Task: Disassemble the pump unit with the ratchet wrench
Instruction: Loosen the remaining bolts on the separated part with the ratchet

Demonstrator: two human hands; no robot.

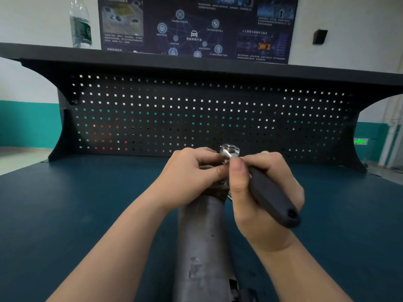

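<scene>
two hands, one ratchet wrench, one pump unit, one bottle

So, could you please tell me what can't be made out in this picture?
- Head view: the pump's far end and any bolt, hidden by the left hand and right hand.
- Whether the wrench head sits on a fastener: fingers cover it.
- Pump's near end: cut off by the bottom edge.
- Poster text: too small.
</scene>
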